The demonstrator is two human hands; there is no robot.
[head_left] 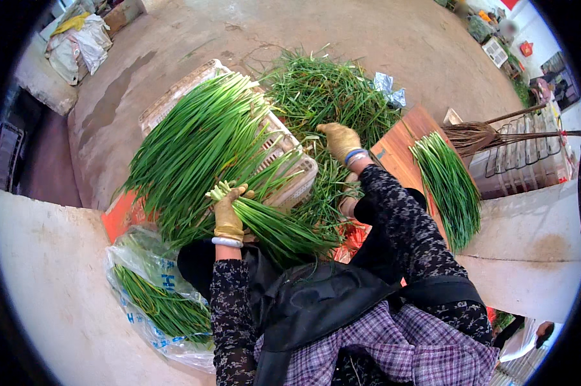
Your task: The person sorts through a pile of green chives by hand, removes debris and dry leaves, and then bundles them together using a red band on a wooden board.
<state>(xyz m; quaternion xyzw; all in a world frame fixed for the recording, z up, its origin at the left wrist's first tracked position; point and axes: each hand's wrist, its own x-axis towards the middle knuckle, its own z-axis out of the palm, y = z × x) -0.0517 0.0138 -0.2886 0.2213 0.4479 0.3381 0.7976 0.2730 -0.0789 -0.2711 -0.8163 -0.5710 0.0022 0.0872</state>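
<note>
My left hand, in a yellow glove, grips a bunch of long green leafy stalks with pale ends. Beside it, a thick layer of similar stalks lies across a pale plastic crate. My gloved right hand is over a pile of loose, tangled leaves, its fingers curled; what they hold, if anything, is too small to make out. To the right, a neat bundle of stalks rests on a wooden board.
A plastic bag of stalks lies at lower left beside a pale ledge. A twig broom leans across at right. White sacks sit at upper left on the concrete floor's edge. Crumpled silver-blue packaging lies by the leaf pile.
</note>
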